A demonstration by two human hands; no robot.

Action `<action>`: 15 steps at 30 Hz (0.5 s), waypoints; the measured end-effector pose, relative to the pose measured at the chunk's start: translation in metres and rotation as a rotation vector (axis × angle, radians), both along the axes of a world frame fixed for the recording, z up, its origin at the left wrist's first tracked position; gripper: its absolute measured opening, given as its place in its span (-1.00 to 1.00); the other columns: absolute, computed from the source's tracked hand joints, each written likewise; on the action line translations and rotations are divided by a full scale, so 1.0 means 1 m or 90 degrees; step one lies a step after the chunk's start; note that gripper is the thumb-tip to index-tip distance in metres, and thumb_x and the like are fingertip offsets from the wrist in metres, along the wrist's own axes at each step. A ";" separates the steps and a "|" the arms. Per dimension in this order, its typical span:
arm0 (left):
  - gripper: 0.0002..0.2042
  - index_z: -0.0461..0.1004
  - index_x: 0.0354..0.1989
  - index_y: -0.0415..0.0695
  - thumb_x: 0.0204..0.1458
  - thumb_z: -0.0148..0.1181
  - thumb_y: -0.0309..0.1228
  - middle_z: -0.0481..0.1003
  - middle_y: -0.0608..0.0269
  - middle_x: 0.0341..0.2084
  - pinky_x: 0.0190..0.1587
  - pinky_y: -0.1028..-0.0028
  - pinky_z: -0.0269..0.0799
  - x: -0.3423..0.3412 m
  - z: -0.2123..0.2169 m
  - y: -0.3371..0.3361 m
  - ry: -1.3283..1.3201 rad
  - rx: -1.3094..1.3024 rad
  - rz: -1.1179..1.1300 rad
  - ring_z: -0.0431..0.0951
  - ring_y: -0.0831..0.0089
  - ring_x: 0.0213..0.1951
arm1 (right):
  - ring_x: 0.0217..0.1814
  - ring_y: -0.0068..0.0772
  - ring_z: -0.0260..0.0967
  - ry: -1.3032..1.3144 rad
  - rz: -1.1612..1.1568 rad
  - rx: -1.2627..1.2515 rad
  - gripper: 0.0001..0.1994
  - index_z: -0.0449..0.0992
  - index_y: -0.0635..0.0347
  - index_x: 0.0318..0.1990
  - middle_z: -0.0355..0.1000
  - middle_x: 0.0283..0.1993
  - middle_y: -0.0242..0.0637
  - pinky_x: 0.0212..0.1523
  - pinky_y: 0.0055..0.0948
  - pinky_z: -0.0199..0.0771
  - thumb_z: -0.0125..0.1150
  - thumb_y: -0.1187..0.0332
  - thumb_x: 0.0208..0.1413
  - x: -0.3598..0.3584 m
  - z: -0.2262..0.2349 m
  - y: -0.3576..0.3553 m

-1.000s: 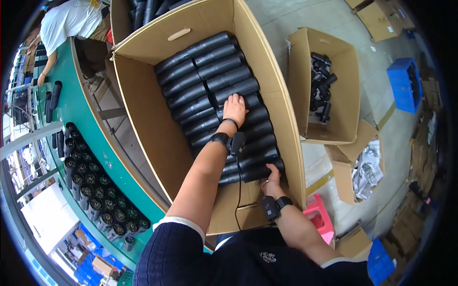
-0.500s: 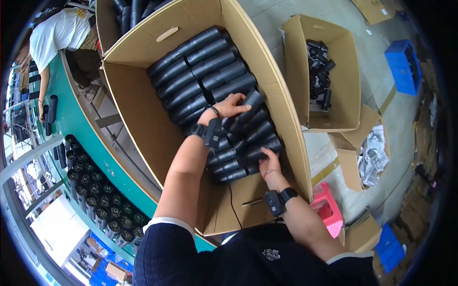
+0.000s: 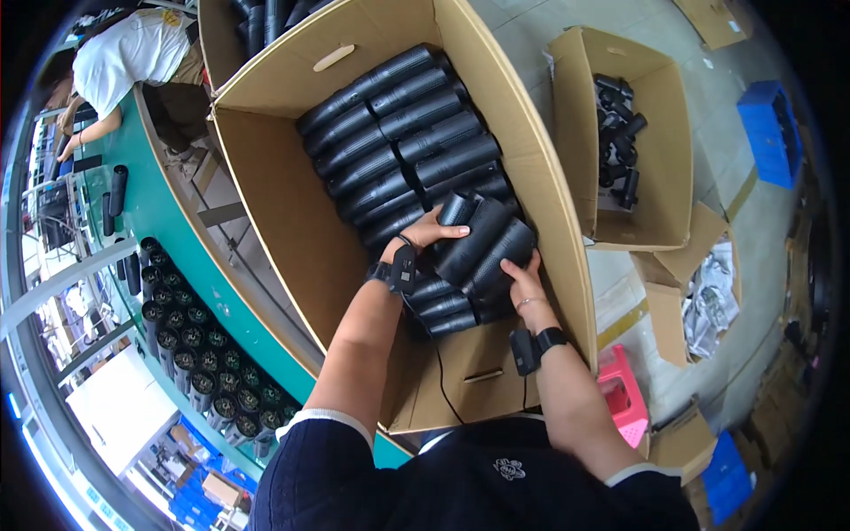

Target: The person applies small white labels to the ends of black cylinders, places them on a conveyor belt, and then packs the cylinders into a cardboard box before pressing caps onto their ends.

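Observation:
Between my hands, three black textured cylinders are lifted and tilted above the packed layer. My left hand (image 3: 428,232) grips their left side, thumb lying across the middle cylinder (image 3: 481,237). A shorter-looking cylinder (image 3: 455,210) shows just beyond my left fingertips. My right hand (image 3: 528,281) is closed on the lower end of the right cylinder (image 3: 508,251), its thumb on the front. Beneath and beyond them, rows of similar black cylinders (image 3: 398,133) lie side by side in a deep cardboard box (image 3: 266,177). My palms hide part of the rows.
Left of the box runs a green workbench (image 3: 208,274) with several upright cylinders (image 3: 204,363). A person in a white shirt (image 3: 133,62) bends over its far end. To the right stand a box of black parts (image 3: 651,115), a pink stool (image 3: 624,398) and a blue crate (image 3: 768,133).
Both hands have drawn together and raised cylinders from the layer, now tilted between them. The view has shifted slightly, so the box sits farther right. The other person's arm has moved.

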State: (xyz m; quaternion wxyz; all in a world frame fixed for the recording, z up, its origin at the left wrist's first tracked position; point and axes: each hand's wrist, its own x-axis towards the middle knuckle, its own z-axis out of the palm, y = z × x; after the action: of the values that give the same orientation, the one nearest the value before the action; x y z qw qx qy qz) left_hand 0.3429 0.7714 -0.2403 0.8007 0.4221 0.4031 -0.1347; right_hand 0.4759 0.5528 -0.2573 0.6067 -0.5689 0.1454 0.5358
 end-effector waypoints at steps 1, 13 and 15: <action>-0.06 0.08 0.29 -0.12 -0.32 0.49 -0.18 0.32 0.15 0.11 0.21 0.34 0.12 -0.006 -0.002 -0.003 -0.021 0.019 0.056 0.28 0.26 0.14 | 0.38 -0.12 -0.10 0.004 0.005 0.004 0.15 -0.28 0.04 0.37 -0.01 0.33 -0.15 0.33 -0.13 -0.07 0.51 0.45 -0.33 0.002 0.002 0.005; -0.10 0.06 0.29 -0.03 -0.23 0.44 -0.07 0.32 0.13 0.11 0.18 0.10 0.21 -0.056 -0.012 -0.045 -0.135 -0.206 0.303 0.32 0.19 0.14 | 0.38 -0.19 -0.08 0.105 0.228 0.141 0.13 -0.17 0.02 0.39 0.01 0.35 -0.19 0.35 -0.27 -0.09 0.54 0.36 -0.34 0.028 -0.005 0.024; -0.13 0.13 0.25 -0.06 -0.25 0.44 -0.03 0.35 0.12 0.09 0.16 0.11 0.22 -0.061 -0.018 -0.056 -0.129 -0.240 0.316 0.32 0.21 0.13 | 0.36 -0.19 -0.04 0.116 0.259 0.148 0.10 -0.11 0.02 0.38 0.07 0.32 -0.22 0.34 -0.27 -0.05 0.54 0.33 -0.34 0.030 -0.002 0.029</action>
State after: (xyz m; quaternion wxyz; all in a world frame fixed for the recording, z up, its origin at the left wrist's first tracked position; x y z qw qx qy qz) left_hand 0.2815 0.7155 -0.2588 0.9092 0.1665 0.3799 0.0354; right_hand 0.5062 0.5819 -0.2592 0.5323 -0.4623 0.0196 0.7089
